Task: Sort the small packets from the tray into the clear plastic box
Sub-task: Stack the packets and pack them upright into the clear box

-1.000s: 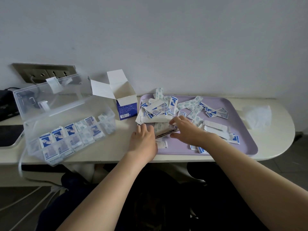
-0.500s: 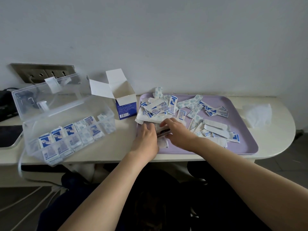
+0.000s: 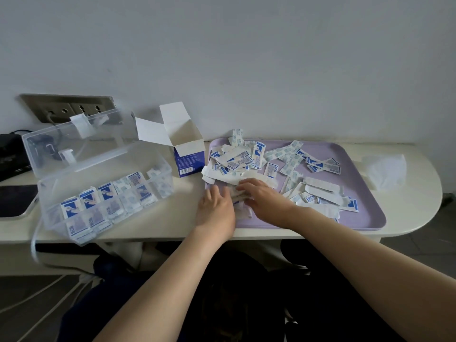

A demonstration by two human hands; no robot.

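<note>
A lilac tray (image 3: 365, 218) lies on the table's right half, strewn with several small blue-and-white packets (image 3: 237, 159). Both hands meet at its near left corner. My left hand (image 3: 214, 208) rests at the tray's edge with its fingers curled around a small stack of packets (image 3: 238, 196). My right hand (image 3: 264, 196) lies palm down on the same stack from the right. To the left stands the clear plastic box (image 3: 158, 174), lid up, with several packets stood in rows inside.
An open blue-and-white carton (image 3: 188, 161) stands between box and tray. A crumpled white wrapper (image 3: 385, 171) lies at the table's right end. A dark phone (image 3: 14, 201) and a wall socket (image 3: 69, 109) are at the left. The table's front edge runs just under my wrists.
My right hand has slid left across the tray from its middle to the stack at the left corner. My left hand has stayed at the tray's edge.
</note>
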